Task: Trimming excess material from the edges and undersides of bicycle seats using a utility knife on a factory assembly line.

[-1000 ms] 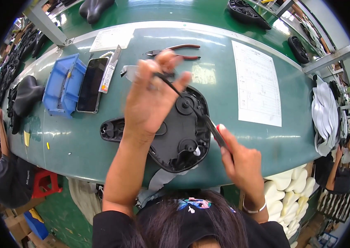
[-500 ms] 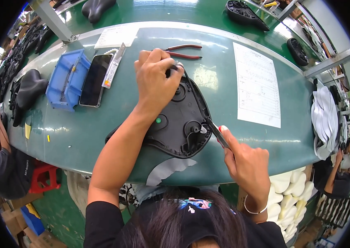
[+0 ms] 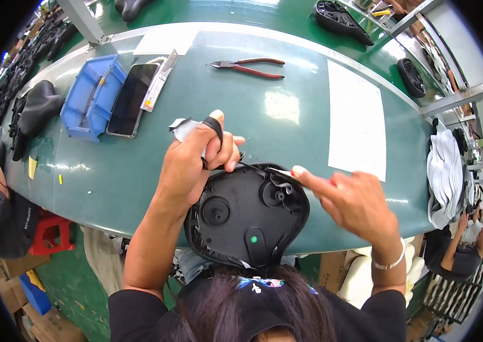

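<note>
A black bicycle saddle [image 3: 236,219] lies underside up at the table's front edge, its wide end pointing away from me. My left hand [image 3: 199,154] is closed at its far rim, gripping a thin strip of black cover material [image 3: 219,129] looped over the thumb; a pale-backed piece of it sticks out beside the thumb. My right hand [image 3: 355,199] is wrapped around a utility knife [image 3: 283,172], with the blade end at the saddle's far right rim, by the strip. Fingers hide most of the knife's body. Cutting pliers [image 3: 250,65] with red handles lie beyond both hands.
At left are a blue plastic bin [image 3: 88,105], a phone [image 3: 133,100], a slim white package [image 3: 159,82] and another saddle [image 3: 41,108]. A paper sheet [image 3: 356,119] lies right, with stacked white covers [image 3: 445,171] at the table's edge. Co-workers sit on both sides.
The saddle has turned round and come nearer me. My left hand has moved off its narrow end and now pulls a strip at the rim. The knife has moved to the far rim.
</note>
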The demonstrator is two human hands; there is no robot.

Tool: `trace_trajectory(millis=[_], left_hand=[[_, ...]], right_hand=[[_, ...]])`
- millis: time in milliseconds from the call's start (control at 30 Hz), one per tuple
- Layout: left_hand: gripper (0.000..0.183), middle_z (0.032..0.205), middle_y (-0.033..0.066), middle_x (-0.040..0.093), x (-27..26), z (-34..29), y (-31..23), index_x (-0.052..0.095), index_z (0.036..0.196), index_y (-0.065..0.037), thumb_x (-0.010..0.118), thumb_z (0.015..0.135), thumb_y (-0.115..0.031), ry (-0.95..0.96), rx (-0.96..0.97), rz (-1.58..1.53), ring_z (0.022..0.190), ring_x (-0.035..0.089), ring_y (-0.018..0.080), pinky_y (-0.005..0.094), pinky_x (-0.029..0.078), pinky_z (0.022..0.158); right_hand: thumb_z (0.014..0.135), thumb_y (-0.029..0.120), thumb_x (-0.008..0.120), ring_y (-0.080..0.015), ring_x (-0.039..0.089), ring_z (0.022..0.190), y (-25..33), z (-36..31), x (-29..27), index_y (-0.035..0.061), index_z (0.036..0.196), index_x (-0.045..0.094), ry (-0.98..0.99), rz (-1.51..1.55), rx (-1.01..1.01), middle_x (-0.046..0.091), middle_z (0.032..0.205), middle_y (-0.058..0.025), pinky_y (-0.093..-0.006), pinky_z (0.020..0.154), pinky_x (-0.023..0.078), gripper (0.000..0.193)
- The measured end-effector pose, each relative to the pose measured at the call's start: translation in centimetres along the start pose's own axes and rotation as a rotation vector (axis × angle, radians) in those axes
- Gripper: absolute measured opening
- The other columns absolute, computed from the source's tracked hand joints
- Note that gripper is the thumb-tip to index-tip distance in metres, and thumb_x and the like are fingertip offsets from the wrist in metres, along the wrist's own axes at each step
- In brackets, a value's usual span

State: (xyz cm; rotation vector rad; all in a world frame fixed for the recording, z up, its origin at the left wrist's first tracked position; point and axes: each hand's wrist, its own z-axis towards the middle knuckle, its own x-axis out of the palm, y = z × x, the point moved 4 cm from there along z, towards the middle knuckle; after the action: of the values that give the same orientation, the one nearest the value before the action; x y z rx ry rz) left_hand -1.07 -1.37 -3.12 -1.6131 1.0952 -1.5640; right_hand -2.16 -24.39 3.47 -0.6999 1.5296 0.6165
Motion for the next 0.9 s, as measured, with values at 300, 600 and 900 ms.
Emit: trace_trajectory(millis=[300, 600, 900], left_hand=[[0.025, 0.089, 0.0124, 0.068, 7.3, -3.9, 1.4, 0.063, 0.083, -0.003, 0.068, 0.080, -0.027, 0.746, 0.316, 1.109, 0.089, 0.065, 0.0312, 0.0396, 0.050, 0.083], [0.023, 0.092, 0.0117, 0.069, 6.4, -3.4, 1.7, 0.063, 0.084, -0.003, 0.068, 0.081, -0.025, 0.727, 0.247, 1.054, 0.090, 0.066, 0.0288, 0.0396, 0.051, 0.087], [0.020, 0.082, 0.0105, 0.069, 6.5, -3.3, 1.5, 0.060, 0.076, -0.004, 0.068, 0.082, -0.022, 0.697, 0.334, 0.986, 0.080, 0.067, 0.0262, 0.0390, 0.053, 0.082]], right_hand=[[0.078, 0.012, 0.064, -0.0187, 0.045, 0.044, -1.3, -1.6, 0.5, 0.0321, 0.131, 0.054, 0.002, 0.071, 0.084, 0.048, 0.057, -0.0015, -0.0328, 0.048, 0.036, 0.057], [0.081, 0.015, 0.065, -0.0198, 0.048, 0.048, -5.5, 2.6, -0.4, 0.0330, 0.126, 0.059, 0.084, 0.219, -0.167, 0.051, 0.056, 0.0002, -0.0328, 0.052, 0.037, 0.049], [0.079, 0.012, 0.065, -0.0224, 0.049, 0.050, -5.2, 3.7, -0.1, 0.0322, 0.128, 0.057, 0.125, 0.267, -0.271, 0.053, 0.058, -0.0022, -0.0327, 0.054, 0.037, 0.053]])
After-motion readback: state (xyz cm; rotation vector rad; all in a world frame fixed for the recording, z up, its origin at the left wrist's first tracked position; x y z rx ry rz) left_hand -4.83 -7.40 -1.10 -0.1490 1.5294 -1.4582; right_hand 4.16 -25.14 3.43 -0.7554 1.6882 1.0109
